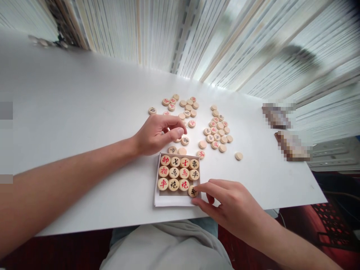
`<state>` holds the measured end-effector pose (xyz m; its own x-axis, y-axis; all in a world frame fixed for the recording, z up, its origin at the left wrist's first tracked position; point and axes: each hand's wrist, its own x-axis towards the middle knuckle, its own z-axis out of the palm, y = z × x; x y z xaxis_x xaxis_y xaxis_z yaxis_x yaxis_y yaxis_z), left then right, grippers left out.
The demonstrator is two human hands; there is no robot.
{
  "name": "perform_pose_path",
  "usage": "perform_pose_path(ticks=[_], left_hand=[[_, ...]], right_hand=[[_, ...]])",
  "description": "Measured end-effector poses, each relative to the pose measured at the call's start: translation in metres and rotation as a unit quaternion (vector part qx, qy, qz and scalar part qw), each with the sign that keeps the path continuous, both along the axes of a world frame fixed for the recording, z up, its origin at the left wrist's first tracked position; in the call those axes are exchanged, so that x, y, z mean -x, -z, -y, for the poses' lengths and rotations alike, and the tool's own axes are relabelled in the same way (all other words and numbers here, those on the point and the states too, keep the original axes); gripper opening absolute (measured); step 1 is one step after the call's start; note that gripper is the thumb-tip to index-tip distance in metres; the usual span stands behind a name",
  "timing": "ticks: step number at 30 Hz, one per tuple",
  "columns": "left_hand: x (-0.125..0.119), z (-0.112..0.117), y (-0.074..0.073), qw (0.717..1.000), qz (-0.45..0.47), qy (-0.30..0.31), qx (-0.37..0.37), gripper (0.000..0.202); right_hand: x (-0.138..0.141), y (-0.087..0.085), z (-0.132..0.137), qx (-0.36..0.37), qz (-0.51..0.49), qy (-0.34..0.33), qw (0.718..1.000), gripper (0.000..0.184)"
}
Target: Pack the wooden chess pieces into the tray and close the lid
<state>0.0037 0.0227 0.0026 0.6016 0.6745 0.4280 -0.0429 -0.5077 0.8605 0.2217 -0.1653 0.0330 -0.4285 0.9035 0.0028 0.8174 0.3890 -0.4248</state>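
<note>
A shallow white box (174, 200) near the table's front edge holds rows of round wooden Chinese chess pieces with red and black characters. My right hand (232, 202) has thumb and index finger at a black-marked Chinese chess piece (192, 191), gripping it at the box's lower right corner. The piece sits slightly lower than its neighbour, the red-marked piece (184, 185). Behind the box, my left hand (160, 135) hovers with fingers curled and thumb against the fingertips; whatever they may hold is hidden. A black-marked piece (185, 141) lies just beside its thumb.
Many loose pieces lie in two groups on the white table (92, 112), some face down. A lone piece (239, 156) lies to the right. Two blurred items (292, 146) stand near the right edge. Striped curtains (160, 33) hang along the back.
</note>
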Motion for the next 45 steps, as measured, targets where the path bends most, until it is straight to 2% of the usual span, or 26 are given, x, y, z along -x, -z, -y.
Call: perform_pose_path(ticks=[9, 24, 28, 30, 33, 36, 38, 41, 45], left_hand=[[0.000, 0.000, 0.000, 1.000, 0.000, 0.001, -0.008, 0.023], [0.000, -0.001, 0.001, 1.000, 0.007, 0.004, -0.005, 0.023], [0.000, 0.000, 0.001, 1.000, 0.006, -0.002, 0.010, 0.021], [0.000, 0.001, 0.000, 1.000, 0.012, -0.012, 0.018, 0.021], [0.001, 0.001, -0.002, 0.998, 0.026, -0.050, 0.023, 0.022], [0.006, -0.007, -0.004, 0.993, 0.034, -0.116, 0.011, 0.020], [0.012, -0.017, -0.005, 0.985, 0.040, -0.168, 0.008, 0.020], [0.024, -0.034, -0.006, 0.968, 0.040, -0.247, 0.019, 0.024], [0.032, -0.047, -0.001, 0.955, 0.028, -0.291, 0.043, 0.027]], right_hand=[[0.008, -0.001, -0.003, -0.068, 0.034, -0.031, 0.997, 0.029], [0.007, 0.001, -0.005, -0.065, 0.035, -0.026, 0.997, 0.030], [0.003, -0.011, -0.006, -0.043, 0.003, -0.019, 0.999, 0.027], [-0.002, -0.022, -0.012, -0.057, -0.024, -0.006, 0.998, 0.023], [-0.013, -0.034, -0.036, -0.109, -0.059, 0.029, 0.992, 0.015], [-0.019, -0.034, -0.079, -0.122, -0.116, 0.079, 0.983, 0.014], [-0.018, -0.027, -0.111, -0.082, -0.196, 0.119, 0.970, 0.022], [-0.009, -0.014, -0.154, -0.031, -0.315, 0.164, 0.934, 0.027], [-0.001, 0.001, -0.184, -0.018, -0.425, 0.173, 0.888, 0.029]])
